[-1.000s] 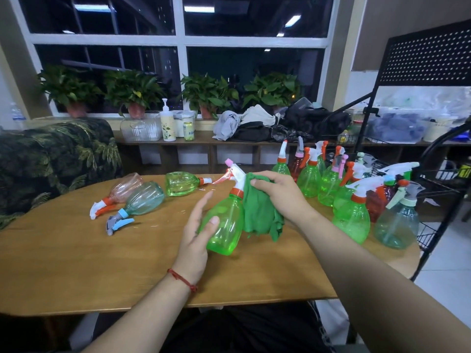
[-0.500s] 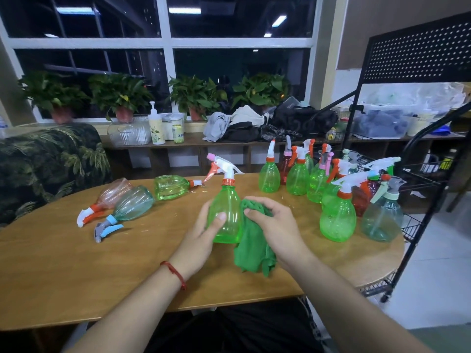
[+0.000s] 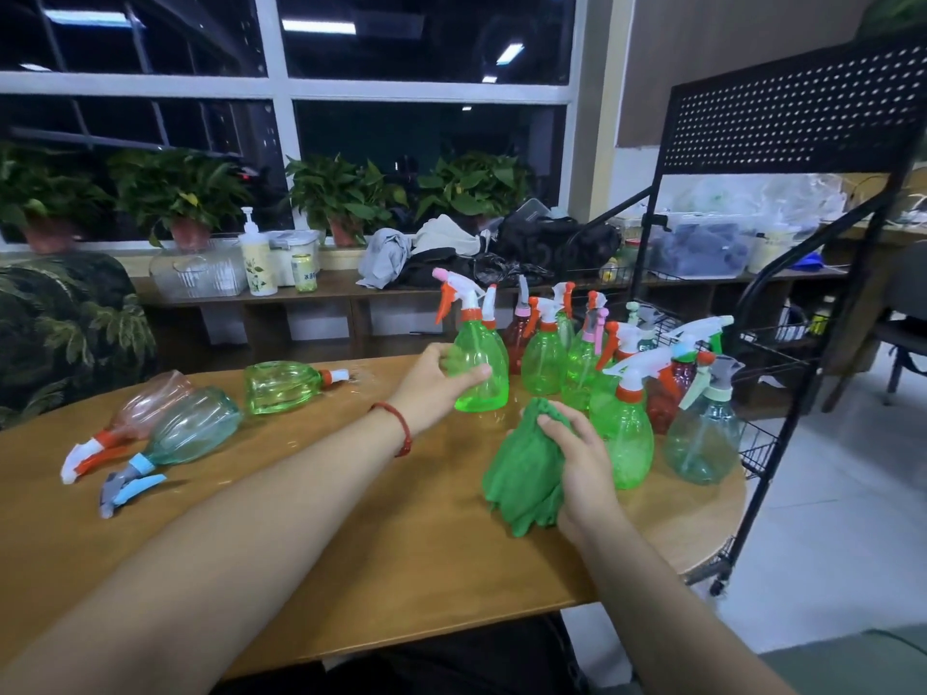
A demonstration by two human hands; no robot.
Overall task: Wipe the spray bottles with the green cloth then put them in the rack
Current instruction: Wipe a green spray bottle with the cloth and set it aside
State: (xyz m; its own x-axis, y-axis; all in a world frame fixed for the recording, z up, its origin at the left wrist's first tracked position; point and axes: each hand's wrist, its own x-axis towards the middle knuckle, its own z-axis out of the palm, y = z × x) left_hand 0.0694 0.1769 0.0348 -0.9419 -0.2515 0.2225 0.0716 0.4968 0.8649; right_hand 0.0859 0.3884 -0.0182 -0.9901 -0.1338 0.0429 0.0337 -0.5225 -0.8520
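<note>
My left hand (image 3: 434,381) grips a green spray bottle (image 3: 484,366) with a white and orange trigger, holding it upright at the far side of the wooden table (image 3: 301,544), next to a cluster of standing bottles (image 3: 622,393). My right hand (image 3: 582,466) holds the bunched green cloth (image 3: 524,474) just above the table, nearer to me and apart from the bottle. Three bottles lie on their sides at the left: a pink one (image 3: 150,401), a clear blue one (image 3: 193,433) and a green one (image 3: 283,386). The black wire rack (image 3: 752,443) stands at the table's right end.
A patterned sofa (image 3: 65,328) sits at the far left. Behind the table runs a low shelf (image 3: 326,293) with potted plants, a pump bottle, containers and heaped clothes. A black perforated panel (image 3: 792,107) tops the rack at the right.
My left hand has carried the green bottle away from me and to the right, toward the standing cluster. The cloth has come off the bottle and stays in my right hand.
</note>
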